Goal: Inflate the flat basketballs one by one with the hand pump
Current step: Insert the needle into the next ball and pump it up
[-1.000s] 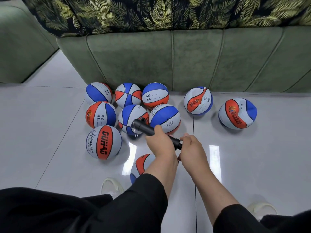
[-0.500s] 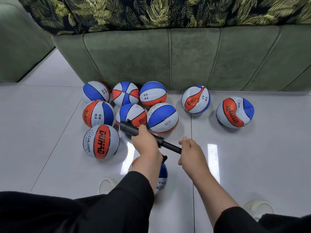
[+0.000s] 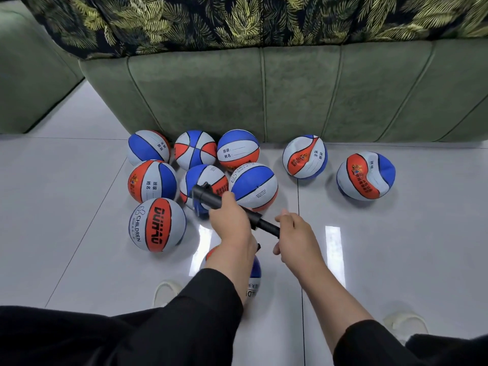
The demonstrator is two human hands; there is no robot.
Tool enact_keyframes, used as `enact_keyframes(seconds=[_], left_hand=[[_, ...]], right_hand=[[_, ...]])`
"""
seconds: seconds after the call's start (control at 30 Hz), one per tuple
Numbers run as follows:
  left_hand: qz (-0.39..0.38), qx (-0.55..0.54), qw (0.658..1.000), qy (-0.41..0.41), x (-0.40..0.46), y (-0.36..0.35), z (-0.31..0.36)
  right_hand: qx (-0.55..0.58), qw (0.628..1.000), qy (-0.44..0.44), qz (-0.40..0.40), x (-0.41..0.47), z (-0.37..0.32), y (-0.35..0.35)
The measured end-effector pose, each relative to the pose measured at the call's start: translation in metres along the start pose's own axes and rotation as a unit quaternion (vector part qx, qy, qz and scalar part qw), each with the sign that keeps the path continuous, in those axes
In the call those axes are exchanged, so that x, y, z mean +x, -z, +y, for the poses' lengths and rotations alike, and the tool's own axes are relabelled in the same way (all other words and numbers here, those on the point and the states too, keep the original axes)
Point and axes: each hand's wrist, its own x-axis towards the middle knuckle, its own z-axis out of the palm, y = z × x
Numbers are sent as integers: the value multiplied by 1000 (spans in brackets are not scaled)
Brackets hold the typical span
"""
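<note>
A black hand pump lies slanted above the floor. My left hand grips its barrel. My right hand holds the handle end, with the thin rod showing between the two hands. Under my left forearm sits a red, white and blue basketball, mostly hidden; a short black hose runs down toward it. Several round basketballs cluster to the left, among them the one marked CHILDREN. Two dented, flat basketballs lie to the right.
A green sofa with a leaf-print cover stands right behind the balls. A second green seat is at the far left. The floor is glossy grey tile. My pale shoes and dark trousers fill the bottom.
The pump has been drawn out: my left hand slid the barrel up and left, and the rod now shows between my hands. The ball under my forearm is more hidden.
</note>
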Motion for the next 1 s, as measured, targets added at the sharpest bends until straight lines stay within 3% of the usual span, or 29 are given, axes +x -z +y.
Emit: enact_keyframes(seconds=[0.13,0.67,0.87,1.0], left_hand=[[21,-7,1000,11,19,9,6],[-25,12,1000,1,-19,-3,-9],[17,-9,1000,9,25,12,4],[15,-17,1000,17,10,7,-7]], right_hand=[[-7,1000,-9,-2,-1,8,5],[0,1000,5,6,1,2,-7],[-7,1000,-9,2,4,15,5],[-15,1000,-6,8,4,13,-3]])
